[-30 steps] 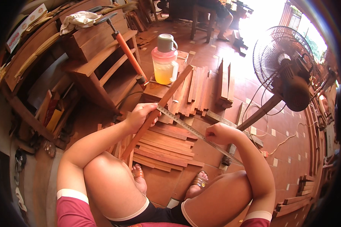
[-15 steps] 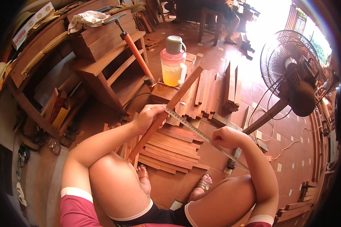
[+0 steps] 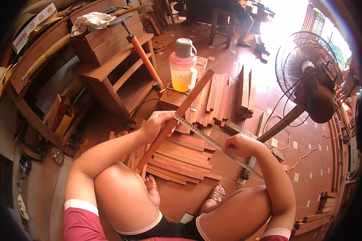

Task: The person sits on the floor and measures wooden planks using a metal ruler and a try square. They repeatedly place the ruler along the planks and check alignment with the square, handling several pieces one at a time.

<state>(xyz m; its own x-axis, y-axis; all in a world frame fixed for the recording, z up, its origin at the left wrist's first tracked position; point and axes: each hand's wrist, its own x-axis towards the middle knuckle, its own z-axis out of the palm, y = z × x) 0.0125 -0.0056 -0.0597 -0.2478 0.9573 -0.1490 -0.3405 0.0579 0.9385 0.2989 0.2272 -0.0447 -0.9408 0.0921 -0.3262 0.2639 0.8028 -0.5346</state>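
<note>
My left hand point(image 3: 158, 123) is closed around a long reddish-brown wooden strip point(image 3: 193, 94), which slants up and away from between my knees. Its thumb lies by the near end of a long, thin ruler point(image 3: 205, 137) with dark graduations, where it meets the strip. The ruler runs down to the right, across to my right hand point(image 3: 241, 145). That hand's fingers are curled in a pinch at the ruler's edge. Below the strip, a stack of similar wooden strips point(image 3: 181, 160) lies on the floor between my feet.
A jug of yellow drink point(image 3: 182, 76) with a grey cup on top stands ahead. More wooden strips point(image 3: 218, 98) lie beyond. A fan point(image 3: 309, 76) with trailing cords is at right, a wooden shelf unit point(image 3: 104, 74) and an orange hand pump point(image 3: 145, 56) at left. Someone's leg point(image 3: 246, 30) shows far back.
</note>
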